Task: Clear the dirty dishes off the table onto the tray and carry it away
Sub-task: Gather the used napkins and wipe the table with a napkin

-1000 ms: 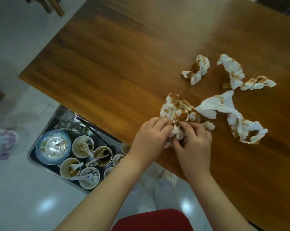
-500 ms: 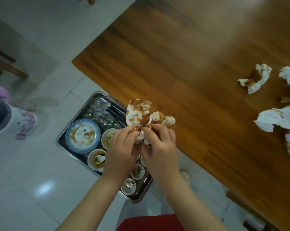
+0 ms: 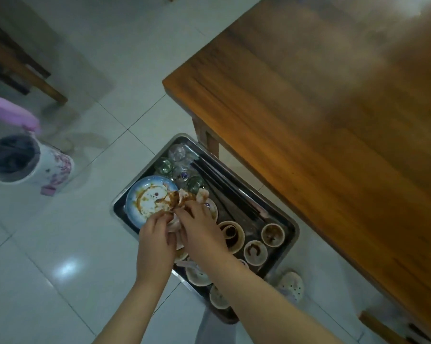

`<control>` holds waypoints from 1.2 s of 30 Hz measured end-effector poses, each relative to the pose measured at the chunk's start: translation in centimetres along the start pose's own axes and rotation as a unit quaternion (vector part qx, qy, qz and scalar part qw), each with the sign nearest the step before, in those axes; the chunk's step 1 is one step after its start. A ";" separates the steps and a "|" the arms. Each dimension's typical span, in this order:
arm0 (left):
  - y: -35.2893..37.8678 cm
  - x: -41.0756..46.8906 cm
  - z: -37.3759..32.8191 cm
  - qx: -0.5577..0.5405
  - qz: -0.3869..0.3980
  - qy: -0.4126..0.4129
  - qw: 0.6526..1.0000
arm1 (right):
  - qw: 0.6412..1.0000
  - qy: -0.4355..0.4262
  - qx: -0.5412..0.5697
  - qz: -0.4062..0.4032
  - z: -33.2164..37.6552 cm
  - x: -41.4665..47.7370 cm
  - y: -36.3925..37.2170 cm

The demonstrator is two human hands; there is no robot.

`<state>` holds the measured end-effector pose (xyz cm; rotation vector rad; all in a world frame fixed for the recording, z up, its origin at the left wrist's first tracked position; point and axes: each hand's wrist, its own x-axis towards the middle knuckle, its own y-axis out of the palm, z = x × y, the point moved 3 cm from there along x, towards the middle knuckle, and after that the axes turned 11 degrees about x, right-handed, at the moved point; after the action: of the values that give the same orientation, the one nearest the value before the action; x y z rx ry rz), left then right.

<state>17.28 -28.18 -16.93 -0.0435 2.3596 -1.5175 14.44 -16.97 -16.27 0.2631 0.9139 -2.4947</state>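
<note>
A metal tray (image 3: 287,240) sits low beside the wooden table (image 3: 333,108), below its near-left corner. It holds a stained blue plate (image 3: 147,198), several small brown-smeared bowls (image 3: 272,235), small glasses (image 3: 176,151) and dark chopsticks (image 3: 224,189). Both my hands hold one wad of stained white napkins (image 3: 184,197) over the tray, at the plate's right edge. My left hand (image 3: 156,240) and my right hand (image 3: 202,229) pinch it from either side, fingertips together.
A white flowered bin (image 3: 30,162) with a dark liner and a pink lid (image 3: 11,109) stands on the tiled floor at the left. A wooden chair leg (image 3: 23,70) shows at the upper left. White slippers (image 3: 291,285) are below the tray's right end.
My view has swung left off the table. Both hands carried the napkin wad from the tabletop over the table edge and down above the tray. The other napkins have left the view.
</note>
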 end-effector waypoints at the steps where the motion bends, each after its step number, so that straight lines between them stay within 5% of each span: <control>1: 0.2 0.5 0.5 0.005 0.000 -0.004 1.000 | 1.000 0.003 -0.009 0.020 -0.3 0.8 0.5; 7: 2.6 2.2 3.7 0.120 0.048 -0.010 0.992 | 0.997 0.021 -0.015 0.072 -3.2 2.0 2.8; 14: 2.0 0.8 1.7 0.056 0.022 -0.010 0.998 | 0.997 0.056 0.022 0.051 -3.4 -0.3 0.5; 19: -1.8 0.1 -5.0 -0.038 -0.053 0.037 0.997 | 0.989 -0.015 0.062 -0.131 -0.7 -2.4 -3.8; 25: -5.2 -1.6 -13.2 -0.058 -0.106 0.129 0.984 | 0.930 -0.108 0.086 -0.339 0.7 -6.6 -11.4; 36: -2.4 -4.2 -32.4 -0.055 -0.076 0.336 0.937 | 0.859 0.035 0.062 -0.507 -7.8 -16.3 -26.0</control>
<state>11.37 0.18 -1.54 0.3274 3.0301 -1.6584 16.14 11.35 -2.27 -0.1561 1.1051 -3.5313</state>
